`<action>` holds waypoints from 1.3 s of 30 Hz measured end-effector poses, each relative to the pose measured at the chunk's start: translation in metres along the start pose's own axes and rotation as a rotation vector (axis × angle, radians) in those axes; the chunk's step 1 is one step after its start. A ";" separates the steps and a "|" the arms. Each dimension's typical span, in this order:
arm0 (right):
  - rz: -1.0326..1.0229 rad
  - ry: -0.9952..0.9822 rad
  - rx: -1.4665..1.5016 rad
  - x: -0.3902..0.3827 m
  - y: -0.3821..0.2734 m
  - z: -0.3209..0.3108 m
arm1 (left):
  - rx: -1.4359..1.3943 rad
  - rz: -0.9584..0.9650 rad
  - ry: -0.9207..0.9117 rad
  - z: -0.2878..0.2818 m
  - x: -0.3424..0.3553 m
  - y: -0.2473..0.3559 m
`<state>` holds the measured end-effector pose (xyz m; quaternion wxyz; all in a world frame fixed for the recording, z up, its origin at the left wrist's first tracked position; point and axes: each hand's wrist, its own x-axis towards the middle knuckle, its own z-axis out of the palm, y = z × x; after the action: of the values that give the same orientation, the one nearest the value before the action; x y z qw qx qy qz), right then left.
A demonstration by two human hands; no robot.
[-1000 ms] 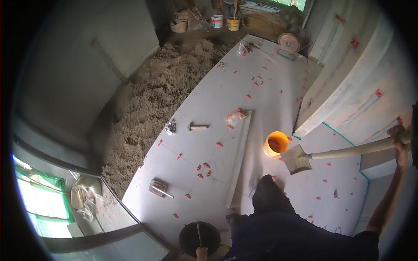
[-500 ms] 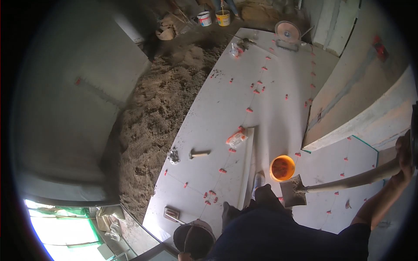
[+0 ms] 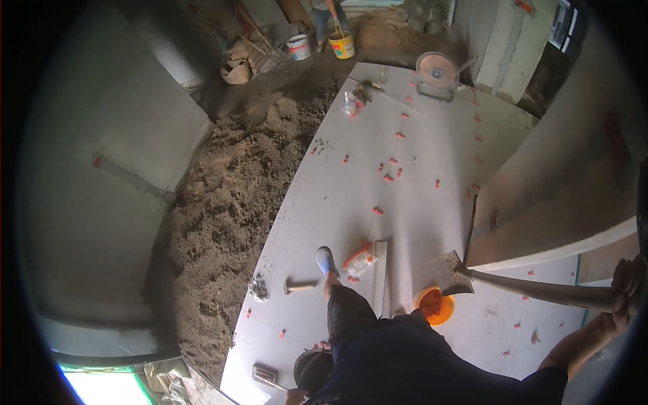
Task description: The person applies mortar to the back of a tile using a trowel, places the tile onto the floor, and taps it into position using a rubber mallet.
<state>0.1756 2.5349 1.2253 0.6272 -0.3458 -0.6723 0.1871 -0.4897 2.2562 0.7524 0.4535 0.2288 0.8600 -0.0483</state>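
Note:
At the right edge, my right hand [image 3: 626, 291] is closed round the long handle of a shovel [image 3: 547, 289]. Its flat metal blade points left, partly in front of an orange bucket [image 3: 443, 312] with reddish-brown contents. Low in the picture, my left hand [image 3: 295, 396] shows only in part, closed at the side of a dark round bucket [image 3: 313, 370], which it appears to hold. Close to that hand, a trowel [image 3: 265, 375] lies on the pale tiles. A hammer [image 3: 300, 285] lies farther ahead, beside a crumpled clear plastic bag [image 3: 258, 288].
Loose brown mortar [image 3: 229, 223] borders the tiled floor [image 3: 317, 209] on the left. Red tile clips [image 3: 378, 210] line the joints. A straight bar [image 3: 380, 278] and a plastic bag of clips [image 3: 360, 259] lie ahead. Farther off, a person [image 3: 325, 20] holds a yellow bucket [image 3: 342, 44].
My foot has stepped forward onto the tiles, left of the bar. The view has shifted ahead. The shovel blade has moved up from below the orange bucket to its upper right edge.

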 end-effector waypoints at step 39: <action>0.695 0.794 -0.356 0.350 0.572 0.243 | 0.631 0.254 -0.026 -0.513 0.549 0.889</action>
<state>0.0804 3.2188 1.0485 0.6655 -0.6919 -0.2523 0.1216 -0.7553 3.3893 0.7221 0.3736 0.4626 0.7614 -0.2582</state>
